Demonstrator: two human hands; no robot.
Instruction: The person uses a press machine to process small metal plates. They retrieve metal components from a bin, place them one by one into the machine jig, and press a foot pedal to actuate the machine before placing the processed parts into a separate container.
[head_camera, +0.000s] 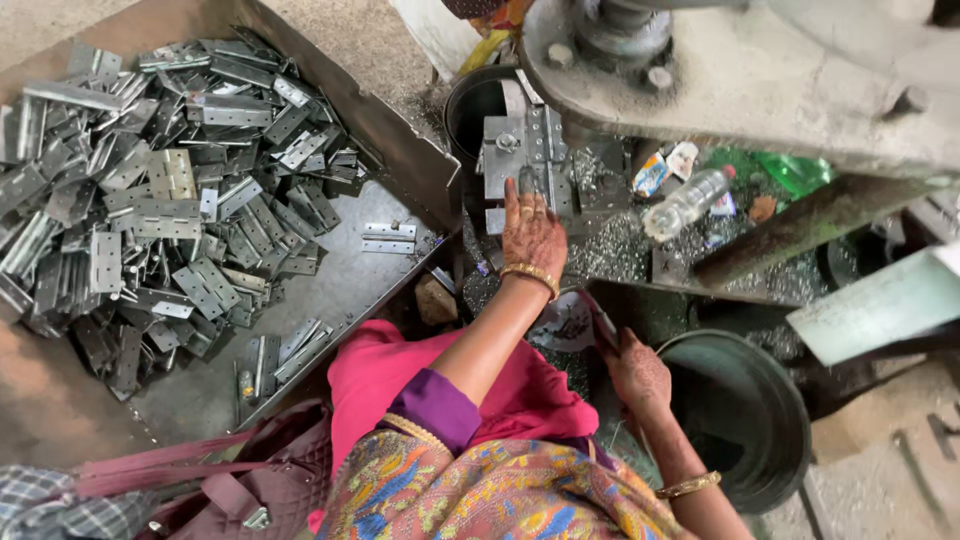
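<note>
Reaching forward, the left hand (532, 232) lies flat with fingers stretched out, fingertips pressing a metal hinge (522, 150) onto the die block of a press machine (740, 70) directly ahead of it. The right hand (636, 372), lower and nearer the body, is curled closed around a thin dark-handled tool (598, 318) just above a round dark metal tub (745, 415). Well off to the left hand's outer side, a sheet-metal tray (390, 130) holds a heap of grey hinges (150, 190), while a clear plastic bottle (688, 203) lies among metal shavings beyond the right hand.
</note>
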